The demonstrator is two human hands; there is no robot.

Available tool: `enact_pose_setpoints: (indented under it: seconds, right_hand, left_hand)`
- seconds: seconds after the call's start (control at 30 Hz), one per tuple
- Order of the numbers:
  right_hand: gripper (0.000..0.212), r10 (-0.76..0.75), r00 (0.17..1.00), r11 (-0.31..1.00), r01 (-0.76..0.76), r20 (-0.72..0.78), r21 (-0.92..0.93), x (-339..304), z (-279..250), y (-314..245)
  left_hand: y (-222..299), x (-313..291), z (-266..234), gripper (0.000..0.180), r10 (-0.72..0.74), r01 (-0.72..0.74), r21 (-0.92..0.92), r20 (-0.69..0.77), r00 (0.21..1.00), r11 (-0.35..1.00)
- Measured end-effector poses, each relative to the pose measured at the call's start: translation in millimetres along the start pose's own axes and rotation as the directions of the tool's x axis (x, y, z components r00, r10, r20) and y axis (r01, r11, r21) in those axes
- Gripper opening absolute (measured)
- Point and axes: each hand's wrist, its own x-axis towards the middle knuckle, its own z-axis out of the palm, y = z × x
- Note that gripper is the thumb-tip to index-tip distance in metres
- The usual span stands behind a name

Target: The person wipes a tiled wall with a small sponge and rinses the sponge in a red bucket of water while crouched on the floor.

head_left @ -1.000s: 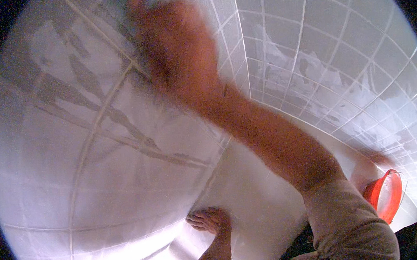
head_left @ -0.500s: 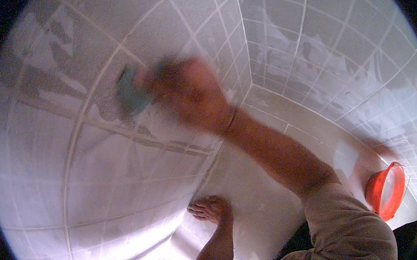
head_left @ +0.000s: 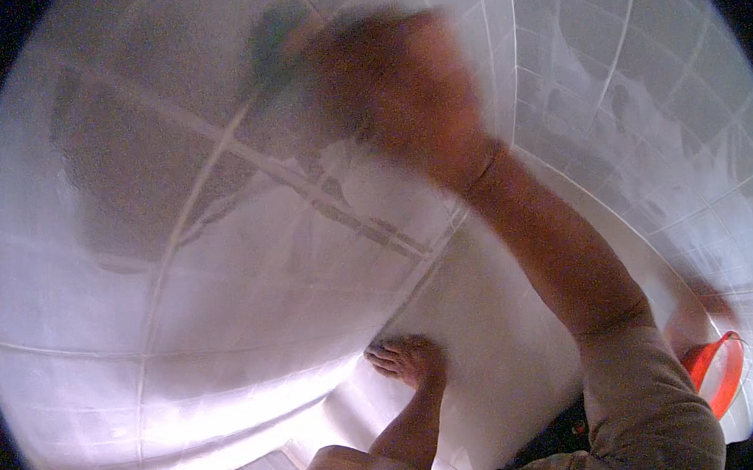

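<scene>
Smeared by motion, my right hand [head_left: 410, 84] is up against the tiled wall [head_left: 154, 181] on the left and grips a green sponge-like pad [head_left: 279, 54]. The blur hides the pad's exact kind and the separate fingers. A whitish film covers much of the tiling; a darker grey patch with ragged edges shows left of and below the hand, crossed by pale joints. Lower down, my left hand [head_left: 405, 358] rests on a pale flat surface [head_left: 479, 333] by the wall's foot, with its fingers stretched toward the wall and nothing in it.
An orange-red bucket [head_left: 729, 376] with a thin wire handle stands at the lower right, partly behind my right sleeve. Another tiled wall [head_left: 611, 88], streaked with white film, meets the left wall in a corner. Bright light falls on the lower left tiles.
My right hand has moved upward with the green pad. A larger dark grey area shows on the left wall. The view has shifted; my left hand still rests on the pale surface.
</scene>
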Motion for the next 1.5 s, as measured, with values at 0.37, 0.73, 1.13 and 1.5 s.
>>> enact_pose_setpoints:
  seconds: [0.37,0.73,1.13,1.5]
  right_hand:
    - [0.027,0.503,0.852,0.860,-0.510,0.145,0.007,-104,21,-25]
    - [0.028,0.328,0.916,0.917,-0.368,-0.230,-0.157,-132,28,-4]
    - [0.023,0.502,0.850,0.835,-0.524,-0.159,-0.164,-176,42,-15]
    - [0.037,0.773,0.631,0.634,-0.771,-0.069,0.057,-210,42,-50]
  left_hand:
    - [-15,6,18,0.061,0.023,-0.016,0.089,-0.079,0.997,0.996]
    - [-6,7,12,0.071,-0.029,0.028,0.145,0.005,1.000,0.989]
    - [-8,6,12,0.058,0.012,-0.011,0.103,-0.007,1.000,0.995]
    - [-10,6,20,0.062,-0.001,0.001,0.132,-0.003,1.000,0.991]
